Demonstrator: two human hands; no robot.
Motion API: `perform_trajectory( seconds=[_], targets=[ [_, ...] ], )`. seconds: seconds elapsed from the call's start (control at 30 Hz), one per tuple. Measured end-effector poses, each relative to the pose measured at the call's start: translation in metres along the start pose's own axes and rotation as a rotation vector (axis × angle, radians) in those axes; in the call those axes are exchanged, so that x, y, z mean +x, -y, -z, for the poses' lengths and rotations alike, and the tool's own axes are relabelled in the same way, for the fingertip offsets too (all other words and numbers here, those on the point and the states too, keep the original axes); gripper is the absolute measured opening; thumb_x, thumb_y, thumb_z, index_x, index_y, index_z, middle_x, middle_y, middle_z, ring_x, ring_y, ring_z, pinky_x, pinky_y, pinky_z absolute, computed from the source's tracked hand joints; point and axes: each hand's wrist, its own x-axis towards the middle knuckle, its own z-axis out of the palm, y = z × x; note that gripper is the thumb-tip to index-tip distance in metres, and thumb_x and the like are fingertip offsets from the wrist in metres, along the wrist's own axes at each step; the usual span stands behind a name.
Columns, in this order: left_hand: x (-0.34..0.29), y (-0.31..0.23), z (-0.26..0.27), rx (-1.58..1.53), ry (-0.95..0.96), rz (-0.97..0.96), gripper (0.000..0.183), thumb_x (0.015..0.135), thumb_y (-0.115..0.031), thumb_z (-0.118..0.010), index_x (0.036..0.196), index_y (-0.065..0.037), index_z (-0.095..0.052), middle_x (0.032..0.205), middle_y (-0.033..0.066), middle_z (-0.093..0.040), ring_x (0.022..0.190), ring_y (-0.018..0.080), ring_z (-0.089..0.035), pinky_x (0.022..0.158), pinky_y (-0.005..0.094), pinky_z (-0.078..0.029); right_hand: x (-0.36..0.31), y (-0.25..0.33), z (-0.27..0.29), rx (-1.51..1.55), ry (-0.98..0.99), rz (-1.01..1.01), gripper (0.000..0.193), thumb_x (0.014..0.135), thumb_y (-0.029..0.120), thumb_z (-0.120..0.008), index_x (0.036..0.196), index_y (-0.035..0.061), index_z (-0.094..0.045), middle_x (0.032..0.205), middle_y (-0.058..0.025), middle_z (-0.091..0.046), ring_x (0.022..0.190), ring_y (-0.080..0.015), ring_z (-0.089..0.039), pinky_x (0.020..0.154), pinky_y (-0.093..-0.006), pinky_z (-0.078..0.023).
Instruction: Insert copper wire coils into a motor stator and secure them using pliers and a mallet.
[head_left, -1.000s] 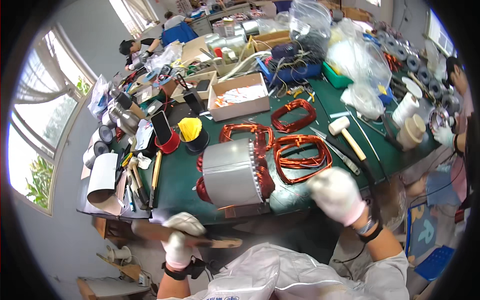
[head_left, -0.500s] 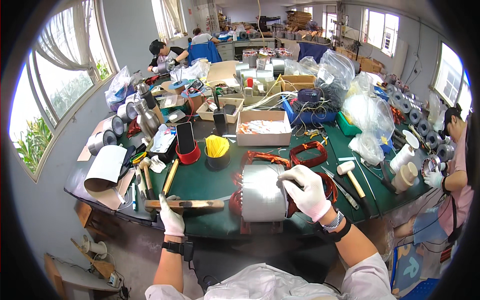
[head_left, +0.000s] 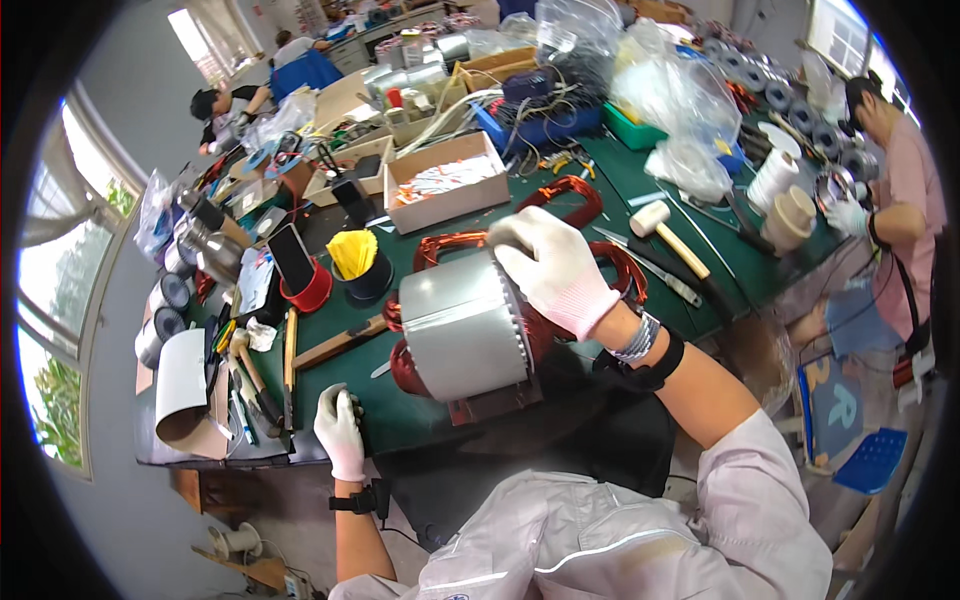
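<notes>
A silver motor stator [head_left: 462, 325] lies on its side on a small dark support, with reddish-brown copper windings [head_left: 408, 372] showing at its ends. My right hand [head_left: 550, 268], in a white glove, closes over the stator's upper right rim; some of its fingertips are hidden. Near the front edge of the table is my gloved left hand [head_left: 342, 435], its fingers curled in and nothing seen in them. Beyond it a flat wooden bar [head_left: 342, 344] lies on the table, one end against the stator's left side.
Copper coils [head_left: 572, 203] lie behind the stator. A white-headed mallet [head_left: 672, 240] and a knife [head_left: 665, 275] lie to the right; hammers [head_left: 258, 370] lie left. A carton [head_left: 448, 187] and a black pot of yellow strips [head_left: 360, 270] stand beyond. A co-worker [head_left: 900, 200] works at right.
My left hand has let go of the wooden bar, which now lies on the table, and has drawn back to the edge. My right hand stays at the stator's rim. The whole view has turned.
</notes>
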Motion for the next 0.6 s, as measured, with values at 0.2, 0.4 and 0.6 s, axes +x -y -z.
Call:
perform_trajectory(
  seconds=[0.2, 0.4, 0.6],
  targets=[
    [-0.004, 0.015, -0.003, 0.122, -0.077, -0.152, 0.022, 0.111, -0.014, -0.057, 0.120, 0.000, -0.071, 0.091, 0.0018, -0.067, 0.075, 0.0076, -0.059, 0.068, 0.0246, -0.048, -0.064, -0.001, 0.032, 0.178, -0.204, 0.017, 0.019, 0.095, 0.004, -0.069, 0.114, 0.0023, -0.073, 0.102, -0.0144, -0.067, 0.094, -0.0314, -0.069, 0.086, -0.0381, -0.056],
    [-0.001, 0.012, -0.004, 0.320, -0.049, -0.195, 0.020, 0.110, -0.011, -0.060, 0.118, 0.005, -0.069, 0.103, 0.0047, -0.068, 0.090, 0.0121, -0.060, 0.087, 0.0282, -0.051, -0.145, -0.020, 0.026, 0.149, 0.075, -0.146, 0.019, 0.095, 0.020, -0.074, 0.110, 0.0075, -0.072, 0.101, -0.0129, -0.069, 0.092, -0.0349, -0.071, 0.080, -0.0433, -0.057],
    [0.003, 0.021, -0.009, 0.340, -0.068, -0.290, 0.025, 0.108, -0.005, -0.058, 0.127, 0.008, -0.066, 0.115, 0.0102, -0.073, 0.105, 0.0185, -0.066, 0.101, 0.0324, -0.051, -0.165, -0.031, -0.008, 0.066, 0.280, -0.226, 0.038, 0.098, 0.027, -0.071, 0.128, 0.0049, -0.063, 0.109, -0.0144, -0.070, 0.092, -0.0369, -0.073, 0.079, -0.0458, -0.060]
  ],
)
